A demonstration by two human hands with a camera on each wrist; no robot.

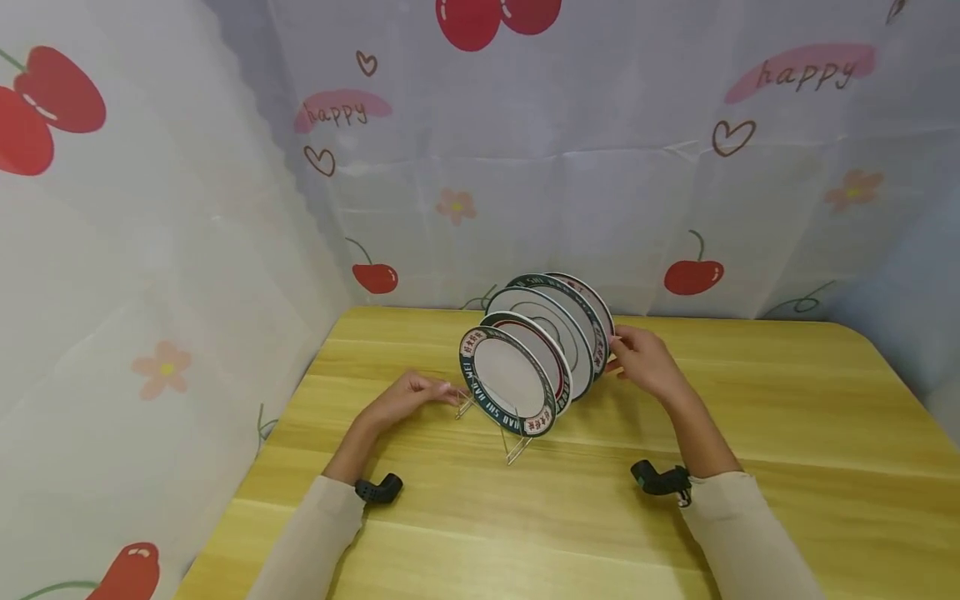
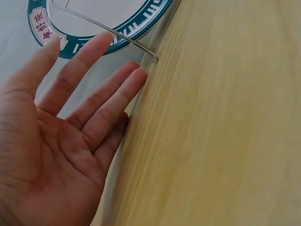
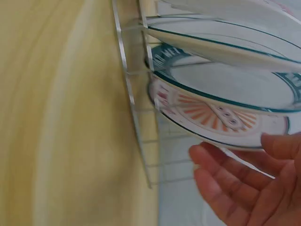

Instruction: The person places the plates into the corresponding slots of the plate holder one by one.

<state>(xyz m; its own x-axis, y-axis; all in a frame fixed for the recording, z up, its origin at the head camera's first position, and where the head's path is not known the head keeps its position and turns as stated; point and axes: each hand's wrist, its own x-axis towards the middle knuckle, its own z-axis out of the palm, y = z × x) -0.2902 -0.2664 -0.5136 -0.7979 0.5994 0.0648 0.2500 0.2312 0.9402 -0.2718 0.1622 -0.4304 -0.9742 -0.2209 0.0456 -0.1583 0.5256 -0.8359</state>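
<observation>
Several round plates stand tilted on edge in a row in a wire plate rack [image 1: 517, 451]. The front plate [image 1: 506, 379] is white with a dark green lettered rim. At the back, a plate with an orange ray pattern [image 3: 211, 110] shows in the right wrist view. My right hand [image 1: 647, 360] pinches the edge of this rearmost plate, thumb on one side and fingers on the other. My left hand [image 1: 408, 397] is at the rack's front left, fingers extended, with a fingertip at the rack's thin wire [image 2: 134, 43]. Plates hide much of the rack.
The rack stands on a wood-grain table [image 1: 570, 517] near its back edge. Behind the table hangs a white curtain [image 1: 540, 200] printed with cherries and hearts. A similar sheet [image 1: 112, 275] hangs along the left side.
</observation>
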